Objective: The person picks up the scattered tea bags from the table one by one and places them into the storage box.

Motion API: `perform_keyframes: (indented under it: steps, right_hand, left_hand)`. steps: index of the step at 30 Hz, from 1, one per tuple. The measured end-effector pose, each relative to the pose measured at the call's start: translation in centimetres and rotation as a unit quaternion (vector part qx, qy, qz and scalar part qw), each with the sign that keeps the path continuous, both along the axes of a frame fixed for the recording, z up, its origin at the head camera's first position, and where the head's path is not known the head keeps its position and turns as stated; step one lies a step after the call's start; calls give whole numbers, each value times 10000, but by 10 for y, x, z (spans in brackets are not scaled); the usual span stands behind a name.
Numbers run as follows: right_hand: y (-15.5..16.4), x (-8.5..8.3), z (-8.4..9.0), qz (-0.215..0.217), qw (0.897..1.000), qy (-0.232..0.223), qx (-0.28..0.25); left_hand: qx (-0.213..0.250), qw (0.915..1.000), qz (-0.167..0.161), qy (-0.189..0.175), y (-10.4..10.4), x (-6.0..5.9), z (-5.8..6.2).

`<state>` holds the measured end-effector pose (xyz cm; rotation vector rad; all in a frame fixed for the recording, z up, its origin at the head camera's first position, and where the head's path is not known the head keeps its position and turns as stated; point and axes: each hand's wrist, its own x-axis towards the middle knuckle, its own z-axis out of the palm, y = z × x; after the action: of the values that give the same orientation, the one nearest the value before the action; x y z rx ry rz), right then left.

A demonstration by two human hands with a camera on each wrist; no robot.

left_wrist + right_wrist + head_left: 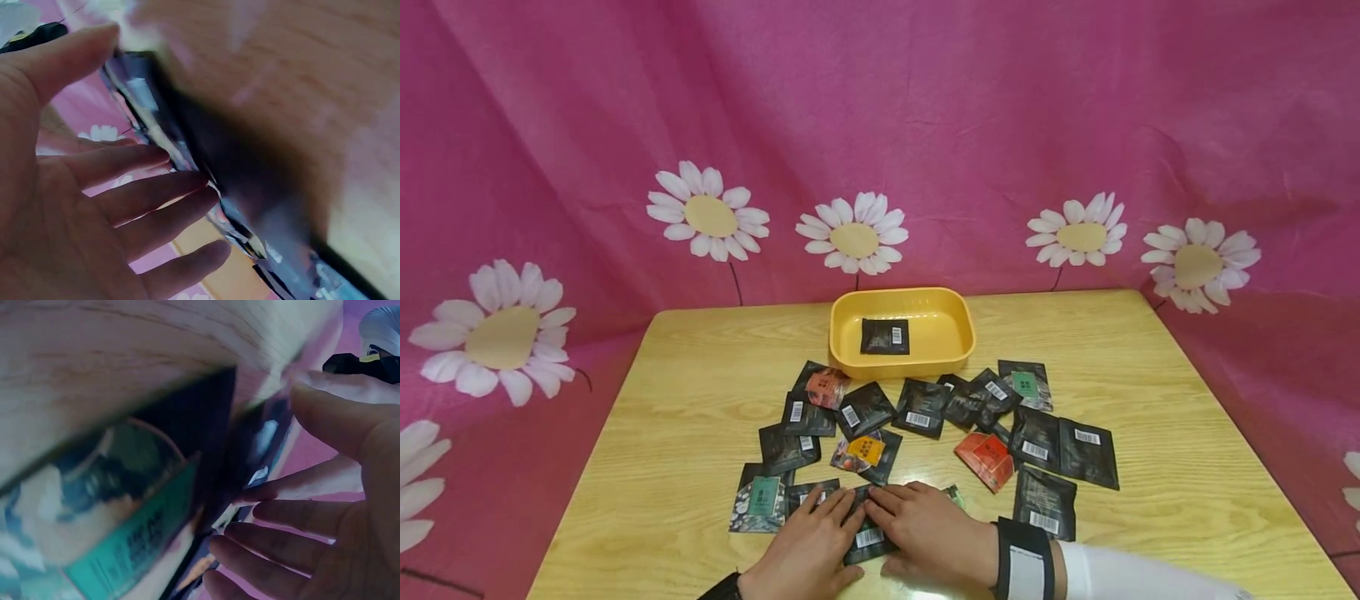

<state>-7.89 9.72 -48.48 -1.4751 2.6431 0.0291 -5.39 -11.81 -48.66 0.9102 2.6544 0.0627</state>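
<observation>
My left hand [811,540] and right hand [934,527] lie side by side near the front of the table. Their fingertips rest on a black packet [867,548] with a white barcode label, which lies flat between them. In the left wrist view the fingers [169,215] look nearly straight. The right wrist view likewise shows extended fingers [275,547], close to a packet with a green label [134,540]. Part of a green-printed packet [953,496] peeks out behind my right hand. Beyond my left fingertips lies another black packet [814,492], partly covered.
A yellow tray [917,367] at the back holds one black packet [883,337]. Several packets lie scattered before it, some overlapping, including a red one [988,458], an orange-labelled one [867,452] and a green-labelled one [760,504]. A pink flowered cloth [970,150] hangs behind the table.
</observation>
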Motion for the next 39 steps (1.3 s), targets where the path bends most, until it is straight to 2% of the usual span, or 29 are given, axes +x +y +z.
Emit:
perform_keyframes:
  steps: [2,5,9,11,14,17,21,26,32,34,37,39]
  right_hand:
    - [-1,0,-3,-8,10000,36,34]
    - [-3,0,-7,13,9988,483,-32]
    - [-5,-1,-12,65,9932,1155,-125]
    - [-6,-1,-13,79,9911,1324,-95]
    - [-5,-1,-13,85,9895,1442,-104]
    - [-3,-2,-8,59,9891,1426,-348]
    - [-1,-7,6,-27,9853,1448,-910]
    - [5,-24,35,-161,9750,1778,-1320]
    - [16,-47,76,-325,9632,2342,-1275]
    - [21,-55,90,-433,9582,2532,-1261]
    - [27,-70,106,-673,9519,2662,-1359]
    - [31,-80,114,-872,9493,2668,-1416]
  left_hand:
    - [-2,9997,-86,212,1,-1,-4]
    - [38,9966,-341,748,3,-2,-8]
    - [73,9859,-633,1550,6,-2,-14]
    - [15,9800,-704,1863,8,-2,-15]
    - [36,9763,-690,2050,10,-2,-14]
    - [460,9739,-486,2168,12,-2,-11]
    - [989,9642,-251,2448,12,-7,4]
    - [1072,9424,-385,3144,13,-27,32]
    - [701,9238,-875,3660,22,-58,73]
    - [629,9152,-994,3855,27,-71,85]
    - [691,9009,-1068,4149,36,-94,100]
    - [765,8958,-1066,4247,43,-110,107]
